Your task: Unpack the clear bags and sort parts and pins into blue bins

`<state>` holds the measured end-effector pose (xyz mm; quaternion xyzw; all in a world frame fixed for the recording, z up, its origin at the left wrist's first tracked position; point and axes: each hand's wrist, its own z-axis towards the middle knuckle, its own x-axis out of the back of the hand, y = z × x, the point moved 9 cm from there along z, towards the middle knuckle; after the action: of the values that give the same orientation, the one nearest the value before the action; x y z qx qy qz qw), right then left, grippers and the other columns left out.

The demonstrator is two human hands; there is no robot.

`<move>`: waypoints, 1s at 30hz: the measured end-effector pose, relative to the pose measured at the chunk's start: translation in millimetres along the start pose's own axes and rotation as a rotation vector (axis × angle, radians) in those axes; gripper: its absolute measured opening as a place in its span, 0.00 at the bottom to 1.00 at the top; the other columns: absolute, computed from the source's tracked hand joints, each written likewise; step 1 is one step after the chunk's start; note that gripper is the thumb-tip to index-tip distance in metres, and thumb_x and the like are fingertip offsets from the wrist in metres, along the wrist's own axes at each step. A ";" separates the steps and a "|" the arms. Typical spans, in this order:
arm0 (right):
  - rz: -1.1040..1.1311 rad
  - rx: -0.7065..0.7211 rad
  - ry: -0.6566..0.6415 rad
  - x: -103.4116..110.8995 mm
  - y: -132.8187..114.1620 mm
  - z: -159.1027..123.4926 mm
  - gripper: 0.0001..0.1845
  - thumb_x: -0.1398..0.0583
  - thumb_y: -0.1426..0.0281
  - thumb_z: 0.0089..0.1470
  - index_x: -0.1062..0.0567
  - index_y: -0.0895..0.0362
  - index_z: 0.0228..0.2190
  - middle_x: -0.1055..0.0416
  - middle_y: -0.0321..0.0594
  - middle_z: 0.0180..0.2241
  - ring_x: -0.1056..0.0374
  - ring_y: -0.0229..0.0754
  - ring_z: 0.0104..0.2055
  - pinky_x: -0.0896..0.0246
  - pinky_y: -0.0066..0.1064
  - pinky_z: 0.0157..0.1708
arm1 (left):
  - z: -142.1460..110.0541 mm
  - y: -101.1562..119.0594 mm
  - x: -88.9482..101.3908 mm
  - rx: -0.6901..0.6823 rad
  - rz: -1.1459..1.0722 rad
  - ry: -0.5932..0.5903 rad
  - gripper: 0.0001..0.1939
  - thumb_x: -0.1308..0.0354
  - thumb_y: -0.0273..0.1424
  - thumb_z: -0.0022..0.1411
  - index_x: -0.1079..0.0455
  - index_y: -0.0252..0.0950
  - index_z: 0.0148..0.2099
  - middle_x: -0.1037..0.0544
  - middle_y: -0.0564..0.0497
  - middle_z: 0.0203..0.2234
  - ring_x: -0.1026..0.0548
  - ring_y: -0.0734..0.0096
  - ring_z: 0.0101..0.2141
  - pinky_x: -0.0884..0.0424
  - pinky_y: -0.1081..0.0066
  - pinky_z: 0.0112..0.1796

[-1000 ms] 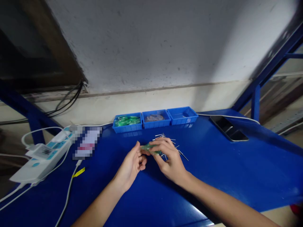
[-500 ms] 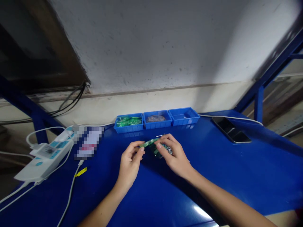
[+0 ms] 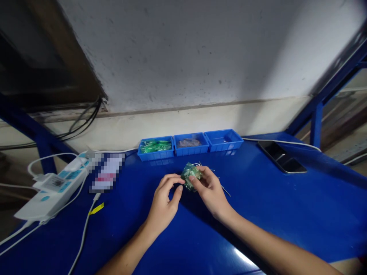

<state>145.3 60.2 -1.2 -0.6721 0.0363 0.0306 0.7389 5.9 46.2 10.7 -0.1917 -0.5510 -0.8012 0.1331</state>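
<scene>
Between the thumb and fingers of my right hand (image 3: 210, 187) is a crinkled green see-through plastic bag (image 3: 188, 175). Some pale shape shows on or in the bag, too unclear to name. My left hand (image 3: 166, 198) is at the bag's left edge, thumb apart from the bent fingers, fingertips close to or touching the plastic. Thin metal rods (image 3: 226, 191) lie on the blue table beyond and beside my right hand, which partly hides them.
Three blue bins stand in a row by the wall: one with green plastic bags (image 3: 155, 146), one with small brownish pieces (image 3: 188, 143), and a right-hand bin (image 3: 223, 140). A black phone (image 3: 282, 156) lies at right. A power strip (image 3: 54, 187) and white cables (image 3: 86, 229) occupy the left.
The green bag has turned from a narrow, edge-on strip between both hands to face me in my right hand. My left thumb and fingers have parted. More rods show beside my right hand.
</scene>
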 end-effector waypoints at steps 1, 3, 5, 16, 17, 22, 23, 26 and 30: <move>-0.051 0.045 0.013 2.4 -4.0 -0.4 0.14 0.39 0.60 0.50 0.33 0.55 0.34 0.32 0.36 0.29 0.38 0.36 0.27 0.41 0.28 0.27 | 0.5 -7.8 -0.6 0.077 -0.061 -0.003 0.09 0.48 0.34 0.62 0.29 0.38 0.39 0.26 0.47 0.37 0.29 0.63 0.41 0.34 0.65 0.42; -0.175 0.148 0.014 3.8 -13.8 -2.6 0.09 0.41 0.64 0.52 0.32 0.55 0.34 0.32 0.37 0.30 0.37 0.37 0.28 0.41 0.29 0.29 | -0.2 -23.8 -2.7 0.249 -0.242 0.006 0.15 0.49 0.41 0.62 0.29 0.36 0.37 0.26 0.48 0.31 0.29 0.66 0.35 0.34 0.69 0.35; -0.302 0.277 -0.011 0.7 -26.7 -7.1 0.04 0.42 0.68 0.53 0.31 0.55 0.32 0.31 0.38 0.31 0.35 0.39 0.32 0.40 0.32 0.33 | -2.6 -34.4 -6.9 0.393 -0.461 0.026 0.22 0.52 0.47 0.62 0.29 0.33 0.36 0.27 0.48 0.27 0.30 0.68 0.30 0.35 0.71 0.31; -0.606 0.542 -0.128 -20.2 -42.1 -24.4 0.16 0.45 0.82 0.45 0.27 0.53 0.34 0.34 0.43 0.42 0.40 0.47 0.48 0.42 0.44 0.47 | -3.5 -30.9 -15.2 0.425 -0.723 -0.018 0.11 0.43 0.36 0.58 0.30 0.35 0.41 0.25 0.48 0.35 0.29 0.68 0.35 0.35 0.72 0.35; -0.619 0.530 -0.123 -19.6 -39.4 -23.3 0.17 0.45 0.82 0.45 0.26 0.53 0.34 0.36 0.43 0.44 0.41 0.48 0.49 0.43 0.44 0.48 | -2.8 -31.7 -12.6 0.410 -0.684 -0.004 0.12 0.43 0.35 0.58 0.30 0.35 0.42 0.25 0.48 0.35 0.29 0.68 0.35 0.35 0.72 0.34; -0.559 0.386 -0.117 -12.7 -29.1 -12.1 0.12 0.44 0.77 0.48 0.25 0.54 0.35 0.35 0.44 0.39 0.38 0.47 0.45 0.42 0.41 0.45 | 1.2 -23.9 8.8 0.221 -0.338 0.128 0.11 0.43 0.34 0.59 0.31 0.37 0.44 0.25 0.50 0.34 0.28 0.70 0.33 0.35 0.73 0.32; -0.517 0.327 -0.140 -12.5 -26.0 -9.2 0.09 0.44 0.74 0.51 0.25 0.55 0.34 0.34 0.43 0.37 0.36 0.45 0.42 0.41 0.39 0.43 | 1.7 -17.9 11.3 0.154 -0.266 0.135 0.10 0.43 0.33 0.59 0.31 0.38 0.43 0.26 0.50 0.35 0.28 0.70 0.34 0.34 0.73 0.33; -0.334 0.105 -0.216 -13.7 -12.3 -2.6 0.12 0.45 0.63 0.56 0.25 0.57 0.30 0.31 0.39 0.30 0.36 0.41 0.33 0.42 0.34 0.36 | 0.4 2.7 12.7 -0.055 -0.065 0.115 0.08 0.45 0.29 0.60 0.29 0.38 0.43 0.28 0.49 0.37 0.29 0.69 0.36 0.33 0.72 0.35; -0.107 -0.061 -0.213 -13.4 0.7 0.1 0.18 0.45 0.56 0.55 0.26 0.59 0.27 0.32 0.35 0.25 0.38 0.37 0.28 0.44 0.29 0.31 | -5.2 23.0 6.9 -0.268 0.161 0.071 0.12 0.46 0.22 0.58 0.28 0.40 0.42 0.30 0.48 0.38 0.31 0.67 0.40 0.33 0.67 0.41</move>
<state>131.9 60.5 -0.5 -0.6882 -0.0792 0.0636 0.7184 8.6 33.1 31.3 -0.2227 -0.4171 -0.8605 0.1897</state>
